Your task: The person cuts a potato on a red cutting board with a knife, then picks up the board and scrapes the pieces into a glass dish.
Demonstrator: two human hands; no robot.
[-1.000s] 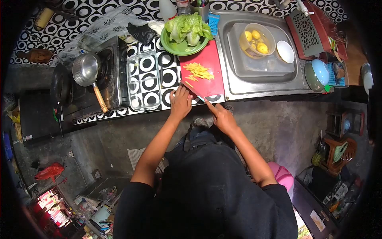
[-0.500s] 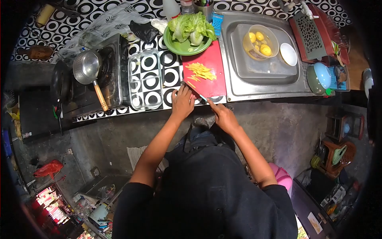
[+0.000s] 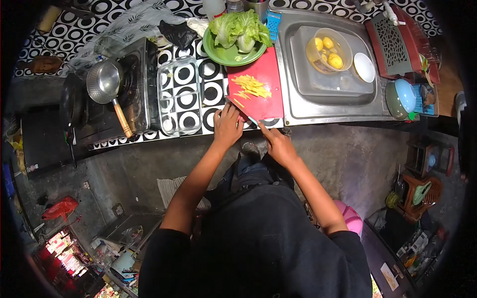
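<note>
My right hand point(image 3: 281, 147) is closed on the light-coloured handle of a knife point(image 3: 242, 109). Its dark blade slants up and left across the near left corner of a red cutting board point(image 3: 272, 105). Just left of the blade, my left hand point(image 3: 228, 125) has its fingers bent down and close together; whatever lies under the fingertips is hidden. A pile of thin yellow-orange vegetable strips point(image 3: 252, 86) lies on the board, with a few loose strips near the blade.
A green bowl of leafy greens point(image 3: 237, 58) stands at the board's far end. Left are a rectangular glass dish point(image 3: 179, 130) and a stove with a wooden-handled pan point(image 3: 105, 82). Right, the sink point(image 3: 308, 111) holds a tub of peeled yellow pieces point(image 3: 328, 49) and a white bowl point(image 3: 364, 67).
The whole view has shifted slightly. Both hands and the knife keep nearly the same place over the board; the strip pile looks unchanged.
</note>
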